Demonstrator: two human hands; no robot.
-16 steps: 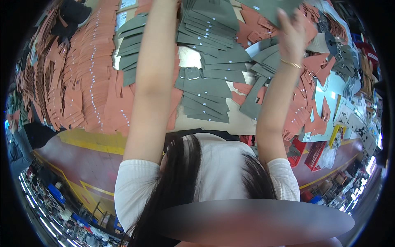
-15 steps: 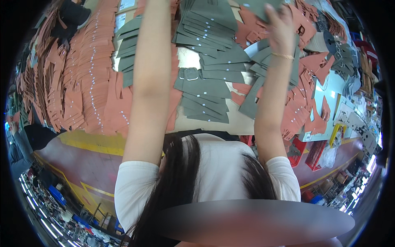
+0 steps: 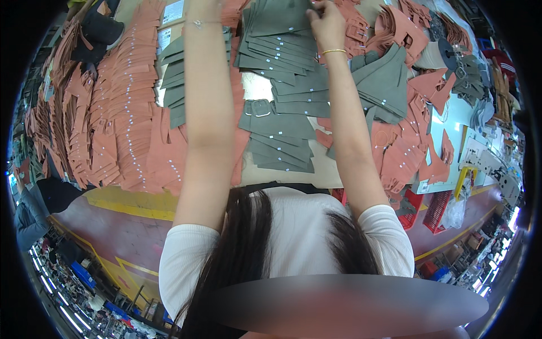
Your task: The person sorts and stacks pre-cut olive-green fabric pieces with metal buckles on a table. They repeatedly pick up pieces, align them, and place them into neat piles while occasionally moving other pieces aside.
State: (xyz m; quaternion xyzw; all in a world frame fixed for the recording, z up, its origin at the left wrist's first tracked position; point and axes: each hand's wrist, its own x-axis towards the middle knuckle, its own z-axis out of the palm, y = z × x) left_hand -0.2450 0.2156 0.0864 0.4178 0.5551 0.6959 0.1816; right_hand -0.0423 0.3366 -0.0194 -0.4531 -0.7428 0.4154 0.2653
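Observation:
My right hand (image 3: 329, 27) is at the far edge, its thumb and fingers closed at the right edge of a dark green leather-like piece (image 3: 276, 21). That piece lies on top of a fanned stack of similar green pieces (image 3: 276, 53) with small white labels. My left arm reaches straight up to the far edge. Only the wrist and part of my left hand (image 3: 204, 8) show there; its fingers are out of view. Nearer lies a green strap with a covered buckle (image 3: 259, 107), above more overlapping green pieces (image 3: 279, 150).
Long overlapping rows of salmon pieces (image 3: 127, 101) fill the left. At right lie a fan of green pieces (image 3: 384, 85), salmon pieces (image 3: 403, 161) and a cone of thread (image 3: 435, 56). Red baskets (image 3: 436, 212) stand below the table's right edge.
My right hand has moved left from the upper right to the green stack, bringing a green piece along. The green pieces at right now lie in a neater fan. The left arm has barely shifted.

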